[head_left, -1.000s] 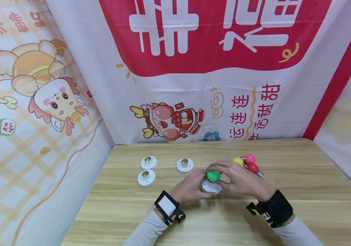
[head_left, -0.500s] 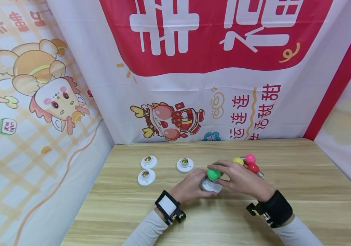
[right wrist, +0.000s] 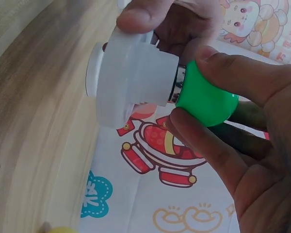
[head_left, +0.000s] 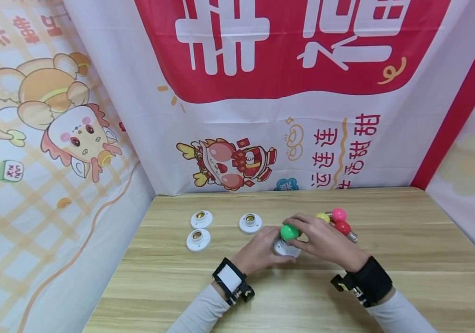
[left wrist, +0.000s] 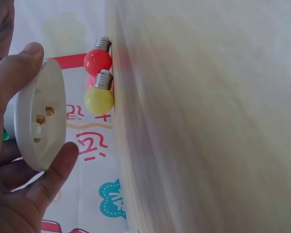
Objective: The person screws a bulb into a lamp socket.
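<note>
My left hand (head_left: 260,252) grips a round white lamp holder (head_left: 284,249) by its rim, thumb on one side and fingers on the other. The left wrist view shows the holder's hollow underside (left wrist: 51,131) with brass screws, raised off the table. A green light bulb (right wrist: 206,94) sits in the holder's collar, a strip of its metal base showing. My right hand (head_left: 322,238) pinches the green bulb between thumb and fingers. Farther right lie a yellow bulb (left wrist: 99,99), a red bulb (head_left: 342,227) and a pink bulb (head_left: 339,214).
Two white lamp holders stand at the left, a back one (head_left: 201,219) and a front one (head_left: 198,240). Another lamp holder (head_left: 250,223) is just beyond my left hand. The wooden table (head_left: 158,286) meets a printed cloth (head_left: 229,115) at the back.
The hands, holder and green bulb have shifted very slightly up the head view. My right fingers have changed their place a little on the bulb. The other bulbs and holders have not moved.
</note>
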{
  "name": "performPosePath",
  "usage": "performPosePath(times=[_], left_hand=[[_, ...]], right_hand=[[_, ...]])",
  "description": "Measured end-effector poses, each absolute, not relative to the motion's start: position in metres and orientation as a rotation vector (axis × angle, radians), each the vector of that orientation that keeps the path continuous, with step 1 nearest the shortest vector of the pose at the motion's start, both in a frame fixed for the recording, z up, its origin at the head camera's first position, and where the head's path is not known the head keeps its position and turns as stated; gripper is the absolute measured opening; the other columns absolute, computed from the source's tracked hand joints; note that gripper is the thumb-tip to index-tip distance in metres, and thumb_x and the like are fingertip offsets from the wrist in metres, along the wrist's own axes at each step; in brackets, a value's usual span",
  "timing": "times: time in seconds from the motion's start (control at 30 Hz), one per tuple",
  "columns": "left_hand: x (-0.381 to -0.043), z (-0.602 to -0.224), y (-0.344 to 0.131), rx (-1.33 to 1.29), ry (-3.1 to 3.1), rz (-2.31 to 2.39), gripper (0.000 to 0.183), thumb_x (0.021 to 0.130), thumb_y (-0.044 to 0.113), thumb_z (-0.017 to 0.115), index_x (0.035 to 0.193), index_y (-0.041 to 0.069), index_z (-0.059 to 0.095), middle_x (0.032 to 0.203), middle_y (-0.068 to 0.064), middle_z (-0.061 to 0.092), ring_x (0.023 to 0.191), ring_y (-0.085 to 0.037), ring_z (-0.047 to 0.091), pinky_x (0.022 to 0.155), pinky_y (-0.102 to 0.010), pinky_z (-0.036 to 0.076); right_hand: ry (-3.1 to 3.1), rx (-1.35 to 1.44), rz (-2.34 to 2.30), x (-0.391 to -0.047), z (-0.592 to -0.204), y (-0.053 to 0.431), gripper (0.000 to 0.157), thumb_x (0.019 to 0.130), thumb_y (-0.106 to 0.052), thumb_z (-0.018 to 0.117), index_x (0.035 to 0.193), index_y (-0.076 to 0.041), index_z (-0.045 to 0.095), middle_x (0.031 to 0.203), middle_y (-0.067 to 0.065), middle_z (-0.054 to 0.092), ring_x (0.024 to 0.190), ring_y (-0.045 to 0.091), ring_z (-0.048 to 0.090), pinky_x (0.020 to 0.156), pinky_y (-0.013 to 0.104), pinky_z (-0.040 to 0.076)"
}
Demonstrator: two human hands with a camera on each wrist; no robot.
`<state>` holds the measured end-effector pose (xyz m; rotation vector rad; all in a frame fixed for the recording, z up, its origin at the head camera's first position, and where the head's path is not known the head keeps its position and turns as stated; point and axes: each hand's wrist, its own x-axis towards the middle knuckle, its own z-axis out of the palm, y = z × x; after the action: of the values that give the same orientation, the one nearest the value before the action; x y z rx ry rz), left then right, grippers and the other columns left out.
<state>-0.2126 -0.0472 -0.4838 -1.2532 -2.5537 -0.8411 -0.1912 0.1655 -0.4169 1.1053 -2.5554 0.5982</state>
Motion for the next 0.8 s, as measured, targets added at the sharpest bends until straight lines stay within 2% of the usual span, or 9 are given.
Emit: performPosePath(times=[0.23,0.53,0.8], left_hand=[[-0.2123,-0.4852,-0.0427,-1.224,-2.526,-0.914,0.075,0.079,0.056,0.07,0.143,0.029,0.041,0.128,0.013,0.056,0.114,-0.002,0.049,0.096,-0.021,0.046],[-0.2086,-0.484,-0.041,-1.147,-2.507,-0.884,0.076,0.08,0.053,0.071,0.144,0.026,0.041,0.13,0.008,0.057,0.113,-0.006,0.05,0.094,-0.022,0.047],[-0.2078,-0.4814,-0.0402,-1.178,-2.561,-0.841,0.076,0.082,0.05,0.071,0.145,0.021,0.039,0.134,0.005,0.054,0.118,-0.007,0.048,0.101,-0.027,0.044]], right_hand=[[-2.503,1.066,0.554,-0.1929,-0.4178,0.164,0.049,0.077,-0.035,0.079,0.119,-0.013,0.065,0.112,0.003,0.065,0.095,0.011,0.064,0.079,0.028,0.058],[-2.498,1.0,0.53,-0.1943,-0.418,0.1615,0.052,0.077,-0.035,0.08,0.12,-0.011,0.064,0.112,0.005,0.065,0.091,0.013,0.065,0.075,0.029,0.059],[-2.496,0.999,0.596,-0.1978,-0.4224,0.1663,0.055,0.074,-0.033,0.082,0.12,-0.01,0.063,0.113,0.003,0.064,0.095,0.012,0.063,0.079,0.03,0.058]])
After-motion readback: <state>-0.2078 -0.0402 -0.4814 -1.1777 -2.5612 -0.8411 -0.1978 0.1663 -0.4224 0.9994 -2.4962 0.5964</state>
